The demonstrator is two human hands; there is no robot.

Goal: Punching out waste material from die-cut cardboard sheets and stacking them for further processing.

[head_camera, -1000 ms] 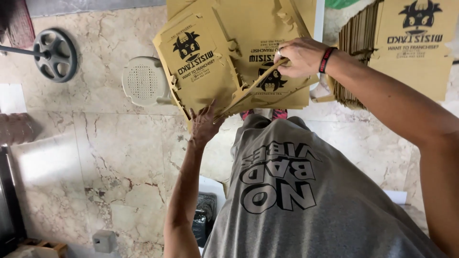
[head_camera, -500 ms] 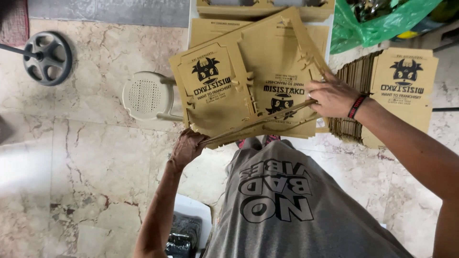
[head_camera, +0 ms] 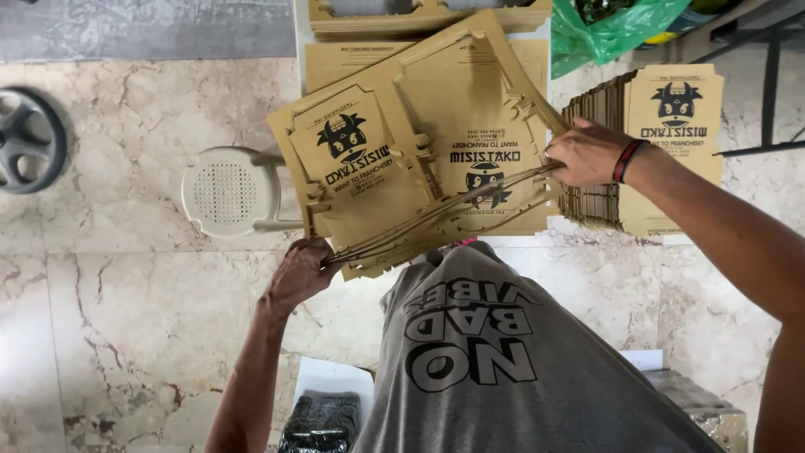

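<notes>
Lowered and tilted since before, flat cardboard box blanks are gripped at opposite edges by left hand and right hand, both closed.

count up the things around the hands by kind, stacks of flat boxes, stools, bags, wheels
Stacks of flat brown cardboard boxes: 3 (held bundle, right stack, top stack)
White plastic stool: 1
Green plastic bag: 1
Grey wheel: 1
Left hand and right hand grip the bundle.
Total: 6
</notes>
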